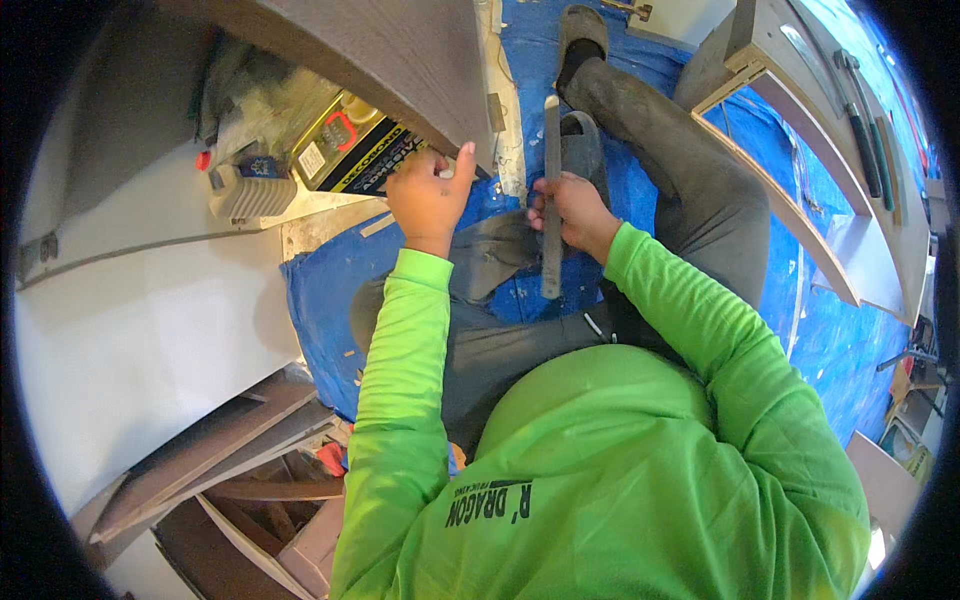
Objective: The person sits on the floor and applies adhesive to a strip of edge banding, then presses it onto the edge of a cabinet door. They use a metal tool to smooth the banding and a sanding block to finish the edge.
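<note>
I've got the right hand at about 1 o'clock, fingers closed on a flat grey metal bar, pinched near its middle, one end pointing to 12 and the other to 6. Left hand at 11 o'clock, fingers curled in, thumb sticking up toward 12, right by the lower edge of a brown wood-grain panel; a pale bit shows by the thumb, but I can't tell what it is, nor whether the fingers grip it or the panel. Behind that hand, toward 11, a dark can with yellow; past it at 10, a greyish plastic jug. Blue sheeting on the floor from 12 round to 4, grey trouser legs stretched over it toward 1. At 2 o'clock I get a wooden frame lying tipped, with hand tools on its side panel. Two thin white sticks near centre, toward 3, on the trousers. Brown boards piled at 8. Green sleeves on both arms.
</note>
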Motion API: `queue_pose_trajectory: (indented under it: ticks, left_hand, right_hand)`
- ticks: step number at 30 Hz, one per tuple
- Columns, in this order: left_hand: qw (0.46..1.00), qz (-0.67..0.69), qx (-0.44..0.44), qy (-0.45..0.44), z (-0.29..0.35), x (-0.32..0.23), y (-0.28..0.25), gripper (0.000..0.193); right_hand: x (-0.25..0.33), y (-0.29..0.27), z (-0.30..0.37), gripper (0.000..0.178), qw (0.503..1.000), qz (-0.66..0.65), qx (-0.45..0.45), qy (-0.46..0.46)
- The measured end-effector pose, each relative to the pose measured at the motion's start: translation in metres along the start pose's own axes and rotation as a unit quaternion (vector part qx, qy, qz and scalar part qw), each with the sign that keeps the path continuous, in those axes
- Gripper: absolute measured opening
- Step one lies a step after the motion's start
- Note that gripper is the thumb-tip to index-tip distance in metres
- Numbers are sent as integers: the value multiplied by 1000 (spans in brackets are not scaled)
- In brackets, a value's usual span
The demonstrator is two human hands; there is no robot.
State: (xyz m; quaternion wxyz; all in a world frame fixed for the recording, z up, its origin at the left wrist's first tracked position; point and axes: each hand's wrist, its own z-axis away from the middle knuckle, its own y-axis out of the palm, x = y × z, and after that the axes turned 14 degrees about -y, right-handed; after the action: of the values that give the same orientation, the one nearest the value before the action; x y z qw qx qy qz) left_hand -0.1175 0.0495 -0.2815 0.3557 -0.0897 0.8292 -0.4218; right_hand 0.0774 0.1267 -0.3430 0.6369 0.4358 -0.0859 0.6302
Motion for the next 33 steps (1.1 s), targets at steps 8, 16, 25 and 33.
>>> queue_pose_trajectory:
  ticks: [8, 16, 25, 33]
  left_hand:
    - [942, -224, 248, -14, 41, 40, 69, 40]
    - [904, 107, 364, -197, 69, 90, 86, 32]
    - [838, 78, 485, -237, 71, 52, 92, 47]
    - [883, 112, 349, -292, 70, 77, 115, 40]
  right_hand:
    - [-73, -48, -116, 24, 992, 79, 69, -76]
    - [-48, 25, -99, 25, 998, 40, -48, 18]
    - [-115, -10, -156, 24, 989, 123, 19, -84]
    - [-55, 15, -107, 21, 999, -21, -35, 24]
